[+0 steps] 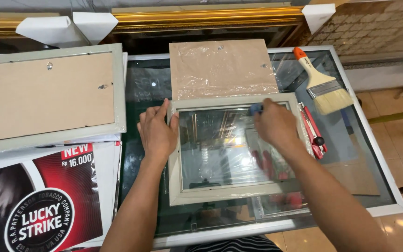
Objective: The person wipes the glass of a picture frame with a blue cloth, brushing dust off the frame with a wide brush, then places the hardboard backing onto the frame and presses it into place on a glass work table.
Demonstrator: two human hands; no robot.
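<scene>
One pale frame (235,193) with glass lies flat mid-desk (378,205), long axis left-right. The left hand (157,133) presses spread fingers on the frame's left edge; the right hand (276,123) pinches a blue thing (256,108) at the frame's top edge. Right of the frame lie one red cutter (314,133) and one brush (325,86).

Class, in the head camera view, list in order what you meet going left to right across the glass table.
Pale framed brown backing board → left hand → pale picture frame with glass pane → right hand → red utility knife → orange-handled wide paintbrush.
</scene>
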